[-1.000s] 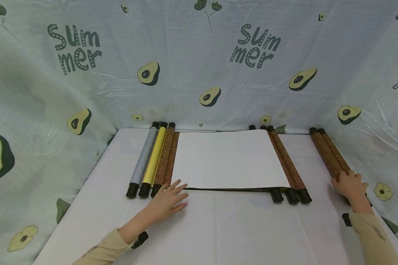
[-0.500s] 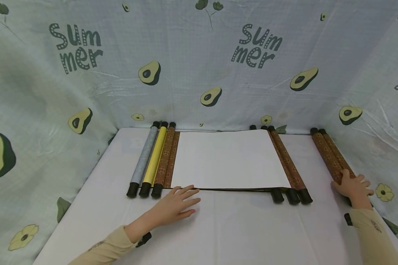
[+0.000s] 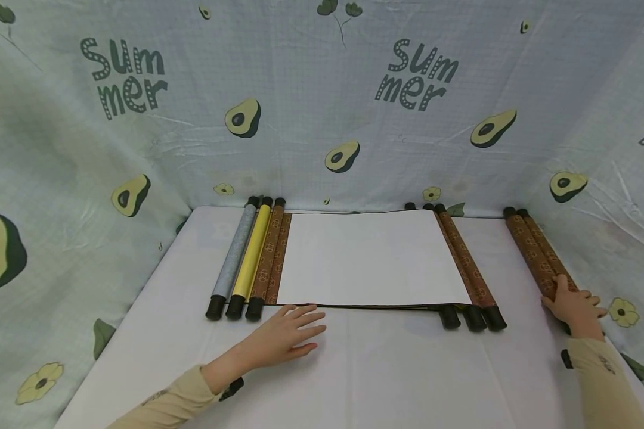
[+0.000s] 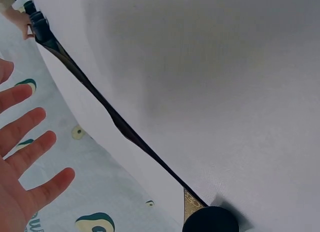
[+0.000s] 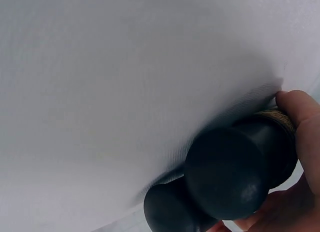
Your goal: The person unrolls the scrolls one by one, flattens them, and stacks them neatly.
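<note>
Scrolls [image 3: 539, 256] in our right hand's [image 3: 575, 308] grip may roll apart while our flat left hand [image 3: 290, 333] stays empty.

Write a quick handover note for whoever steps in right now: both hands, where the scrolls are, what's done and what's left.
Left hand: open, flat on the table just below the unrolled scroll.
Right hand: gripping the near end of the two brown scrolls at the right edge.
Grey scroll and yellow scroll lie rolled at left.
Done: one scroll lies spread open.
Left: probably the right pair, still rolled.
</note>
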The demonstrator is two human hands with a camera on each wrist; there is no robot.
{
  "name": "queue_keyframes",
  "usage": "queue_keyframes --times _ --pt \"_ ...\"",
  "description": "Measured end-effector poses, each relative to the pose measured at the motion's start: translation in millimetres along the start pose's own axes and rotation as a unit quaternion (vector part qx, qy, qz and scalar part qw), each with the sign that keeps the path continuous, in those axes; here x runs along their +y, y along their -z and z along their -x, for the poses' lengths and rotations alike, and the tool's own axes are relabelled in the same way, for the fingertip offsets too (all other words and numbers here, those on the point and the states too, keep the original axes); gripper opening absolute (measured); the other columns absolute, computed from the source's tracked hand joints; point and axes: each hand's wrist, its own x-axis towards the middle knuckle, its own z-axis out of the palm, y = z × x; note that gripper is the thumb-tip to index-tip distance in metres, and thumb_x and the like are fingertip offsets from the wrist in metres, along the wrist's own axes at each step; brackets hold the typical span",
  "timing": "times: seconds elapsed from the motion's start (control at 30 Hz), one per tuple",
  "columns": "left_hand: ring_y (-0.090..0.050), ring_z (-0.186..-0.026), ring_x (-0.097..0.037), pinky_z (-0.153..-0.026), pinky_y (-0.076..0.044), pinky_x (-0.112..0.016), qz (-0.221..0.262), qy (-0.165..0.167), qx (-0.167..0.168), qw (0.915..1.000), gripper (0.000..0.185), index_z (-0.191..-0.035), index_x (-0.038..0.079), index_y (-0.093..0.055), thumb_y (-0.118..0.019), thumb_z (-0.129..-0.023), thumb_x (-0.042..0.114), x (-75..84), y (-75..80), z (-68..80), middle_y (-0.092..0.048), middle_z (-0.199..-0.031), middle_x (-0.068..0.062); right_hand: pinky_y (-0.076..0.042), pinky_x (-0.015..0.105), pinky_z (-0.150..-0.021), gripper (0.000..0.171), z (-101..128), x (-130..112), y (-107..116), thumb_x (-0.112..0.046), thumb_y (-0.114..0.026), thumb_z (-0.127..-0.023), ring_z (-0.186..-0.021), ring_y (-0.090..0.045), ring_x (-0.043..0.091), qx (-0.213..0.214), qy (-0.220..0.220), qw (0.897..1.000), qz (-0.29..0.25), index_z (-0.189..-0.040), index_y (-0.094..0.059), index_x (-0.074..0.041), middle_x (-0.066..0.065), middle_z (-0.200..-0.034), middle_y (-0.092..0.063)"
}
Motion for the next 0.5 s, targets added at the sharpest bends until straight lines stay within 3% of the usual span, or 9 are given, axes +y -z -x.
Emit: queue_keyframes --times 0.23,0.5 --pt "-0.049 -0.118 -0.024 -0.088 -0.044 -0.043 0.006 0.005 -0.015 0.9999 0.032 -0.116 0.018 -0.059 -0.054 -0.087 0.033 -0.1 0.1 3.6 -0.055 -0.124 -0.003 -0.013 0.076 -0.081 0.061 2 -5 -3 -0.020 -0.048 -0.084 -0.100 -0.011 0.075 0.002 0.003 1.000 -0.010 -0.123 -0.005 0.001 0.060 -0.107 -0.008" --pt "-0.050 -0.117 -0.023 -0.090 -0.044 -0.038 0.014 -0.002 -0.007 0.9999 0.033 -0.116 0.016 -0.059 -0.056 -0.086 0.029 -1.7 -0.2 5.2 -0.056 -0.124 -0.004 -0.021 0.072 -0.079 0.064 6 -15 -5 -0.023 -0.047 -0.083 -0.101 -0.016 0.073 0.010 -0.031 0.999 -0.022 -0.126 -0.007 0.000 0.055 -0.107 -0.015"
